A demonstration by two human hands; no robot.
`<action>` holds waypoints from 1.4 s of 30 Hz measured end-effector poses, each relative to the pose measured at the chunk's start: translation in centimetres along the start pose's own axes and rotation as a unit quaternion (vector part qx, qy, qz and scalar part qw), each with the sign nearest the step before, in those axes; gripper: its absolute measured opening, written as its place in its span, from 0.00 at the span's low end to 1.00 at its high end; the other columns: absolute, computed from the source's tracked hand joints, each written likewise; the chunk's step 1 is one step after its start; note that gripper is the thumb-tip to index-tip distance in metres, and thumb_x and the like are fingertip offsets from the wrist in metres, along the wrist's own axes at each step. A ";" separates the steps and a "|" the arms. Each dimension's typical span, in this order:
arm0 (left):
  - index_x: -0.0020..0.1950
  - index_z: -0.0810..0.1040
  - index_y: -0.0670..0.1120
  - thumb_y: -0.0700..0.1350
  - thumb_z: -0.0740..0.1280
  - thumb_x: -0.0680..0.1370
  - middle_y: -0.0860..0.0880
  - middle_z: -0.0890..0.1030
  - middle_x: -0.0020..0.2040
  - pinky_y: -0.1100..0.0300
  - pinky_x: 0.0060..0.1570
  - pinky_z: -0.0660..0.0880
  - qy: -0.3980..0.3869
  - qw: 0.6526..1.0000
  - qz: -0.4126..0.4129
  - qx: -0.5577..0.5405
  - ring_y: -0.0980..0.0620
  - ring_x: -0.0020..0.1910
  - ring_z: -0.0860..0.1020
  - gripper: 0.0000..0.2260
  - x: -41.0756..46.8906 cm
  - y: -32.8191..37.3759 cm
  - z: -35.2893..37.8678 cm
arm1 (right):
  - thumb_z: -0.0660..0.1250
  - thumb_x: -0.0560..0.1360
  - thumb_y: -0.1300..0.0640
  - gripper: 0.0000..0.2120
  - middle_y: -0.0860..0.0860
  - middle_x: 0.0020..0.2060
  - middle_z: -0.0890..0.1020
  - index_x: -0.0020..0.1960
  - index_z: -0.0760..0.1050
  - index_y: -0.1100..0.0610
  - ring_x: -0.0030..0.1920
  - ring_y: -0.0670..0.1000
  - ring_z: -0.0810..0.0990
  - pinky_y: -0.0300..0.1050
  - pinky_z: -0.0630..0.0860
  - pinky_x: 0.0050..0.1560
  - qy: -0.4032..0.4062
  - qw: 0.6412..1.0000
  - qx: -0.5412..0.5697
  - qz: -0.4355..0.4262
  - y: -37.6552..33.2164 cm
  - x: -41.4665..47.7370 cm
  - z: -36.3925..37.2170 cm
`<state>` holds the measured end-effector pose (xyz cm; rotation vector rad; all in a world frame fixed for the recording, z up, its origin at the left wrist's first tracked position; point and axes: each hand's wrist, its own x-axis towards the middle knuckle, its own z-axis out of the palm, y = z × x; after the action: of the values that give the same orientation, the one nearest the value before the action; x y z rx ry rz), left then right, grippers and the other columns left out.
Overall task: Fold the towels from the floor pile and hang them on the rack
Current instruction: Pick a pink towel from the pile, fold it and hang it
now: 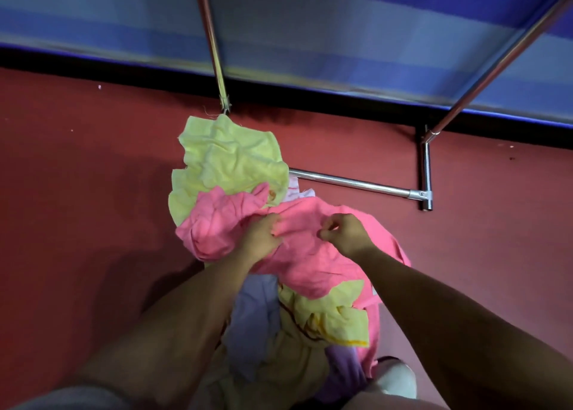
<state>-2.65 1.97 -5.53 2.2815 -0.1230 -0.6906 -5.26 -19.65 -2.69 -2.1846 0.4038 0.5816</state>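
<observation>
View from above of a dark red floor (77,177) with a heap of crumpled towels in the middle. At the left of the heap lies a yellow-green towel (229,158), rumpled, its far edge touching the foot of a slanting metal pole (214,53). A pink towel (310,261) overlaps its near edge and spreads to the right across the top of the heap.

The left hand (262,236) is on the pink towel, fingers curled into the cloth and gripping a bunch of it. Just to its right, the right hand (344,233) has thumb and fingertips drawn together, pinching a fold of the same pink towel. Both forearms reach in from the bottom of the view.

Nearer the person, a lavender towel (254,310) and a pale yellow towel (338,319) show under the pink one.

To the right, the rack's low metal bar (350,183) runs along the floor from behind the heap to a foot piece (426,174), from which another pole (502,59) rises. A blue striped wall (341,22) is behind.
</observation>
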 end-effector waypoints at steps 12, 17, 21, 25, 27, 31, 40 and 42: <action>0.43 0.76 0.42 0.42 0.66 0.78 0.50 0.73 0.31 0.57 0.38 0.67 0.030 0.983 0.120 -0.133 0.53 0.33 0.69 0.06 -10.0 15.3 -10.4 | 0.65 0.76 0.71 0.14 0.55 0.30 0.77 0.36 0.71 0.58 0.28 0.44 0.76 0.37 0.76 0.33 0.089 0.952 0.210 -0.204 -17.0 -15.3 -14.8; 0.38 0.72 0.52 0.44 0.64 0.78 0.55 0.69 0.33 0.55 0.41 0.64 0.102 0.950 0.163 -0.247 0.55 0.35 0.66 0.09 -17.2 21.9 -14.9 | 0.66 0.75 0.65 0.07 0.53 0.32 0.77 0.39 0.75 0.57 0.33 0.47 0.75 0.40 0.73 0.38 0.199 0.920 0.243 -0.233 -19.9 -21.5 -17.4; 0.42 0.72 0.48 0.44 0.63 0.83 0.55 0.72 0.34 0.60 0.37 0.64 0.128 0.924 0.216 -0.287 0.59 0.36 0.67 0.10 -22.1 23.5 -16.2 | 0.71 0.73 0.61 0.09 0.50 0.30 0.77 0.35 0.76 0.52 0.35 0.50 0.74 0.49 0.72 0.42 0.168 0.905 0.294 -0.259 -20.2 -24.8 -16.6; 0.40 0.75 0.52 0.48 0.65 0.79 0.47 0.70 0.38 0.55 0.40 0.62 0.132 0.906 0.225 -0.332 0.52 0.39 0.66 0.08 -24.0 22.8 -16.6 | 0.73 0.74 0.66 0.08 0.47 0.25 0.74 0.42 0.76 0.57 0.29 0.46 0.69 0.42 0.67 0.36 0.094 0.913 0.291 -0.269 -19.4 -26.3 -14.4; 0.41 0.74 0.50 0.44 0.65 0.81 0.45 0.70 0.38 0.56 0.39 0.63 0.124 0.908 0.234 -0.326 0.53 0.37 0.67 0.08 -24.2 22.9 -16.5 | 0.76 0.73 0.63 0.10 0.48 0.29 0.77 0.52 0.78 0.59 0.30 0.45 0.72 0.38 0.70 0.35 0.035 0.925 0.279 -0.257 -19.2 -26.7 -13.6; 0.44 0.75 0.47 0.40 0.65 0.80 0.49 0.73 0.38 0.59 0.41 0.65 0.079 0.924 0.269 -0.259 0.55 0.39 0.69 0.06 -24.6 23.3 -16.4 | 0.79 0.71 0.58 0.11 0.53 0.31 0.75 0.48 0.81 0.63 0.34 0.51 0.70 0.46 0.68 0.38 -0.059 0.942 0.190 -0.268 -19.1 -27.1 -12.7; 0.42 0.76 0.51 0.41 0.75 0.71 0.55 0.79 0.34 0.65 0.33 0.70 -0.058 0.972 0.188 0.129 0.61 0.30 0.75 0.10 -24.2 19.0 -18.3 | 0.72 0.75 0.65 0.05 0.56 0.35 0.79 0.41 0.81 0.60 0.37 0.52 0.74 0.46 0.72 0.40 0.064 0.911 0.297 -0.279 -19.9 -27.3 -14.2; 0.42 0.78 0.50 0.42 0.74 0.72 0.50 0.84 0.38 0.61 0.36 0.74 -0.059 0.974 0.136 0.170 0.53 0.35 0.80 0.05 -23.7 17.6 -18.3 | 0.71 0.76 0.65 0.03 0.56 0.37 0.80 0.43 0.81 0.62 0.39 0.52 0.76 0.47 0.74 0.42 0.099 0.904 0.320 -0.265 -19.8 -27.1 -14.7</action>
<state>-11.43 7.51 27.61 2.4779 -0.6428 -0.7015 -14.86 -16.69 32.53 -1.6049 0.0663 -0.0831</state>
